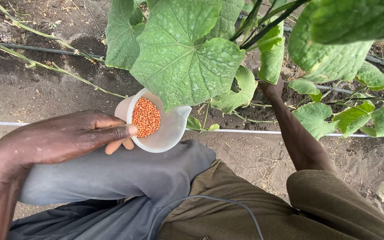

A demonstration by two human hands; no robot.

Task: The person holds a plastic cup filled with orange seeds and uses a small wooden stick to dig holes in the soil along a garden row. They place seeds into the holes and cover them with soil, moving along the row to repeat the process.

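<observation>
A translucent white plastic jug point(163, 129), partly filled with small reddish-brown granules point(146, 117), is being gripped at its rim by the left hand point(74, 135) above the knee. The right hand point(270, 89) is being hidden among leaves point(183, 58); its grip cannot be told.

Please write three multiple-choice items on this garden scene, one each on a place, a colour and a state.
1. Where is the right hand?
A. among the leaves by the soil
B. on the knee
C. inside the jug

2. What colour are the granules in the plastic jug?
A. white
B. reddish-orange
C. blue

3. How does the left hand stand?
A. open and empty
B. gripping the jug
C. resting on soil

Answers: 1 A, the arm reaches under the green leaves. 2 B, they show reddish-orange against the pale jug. 3 B, thumb on the rim, fingers beneath.
</observation>
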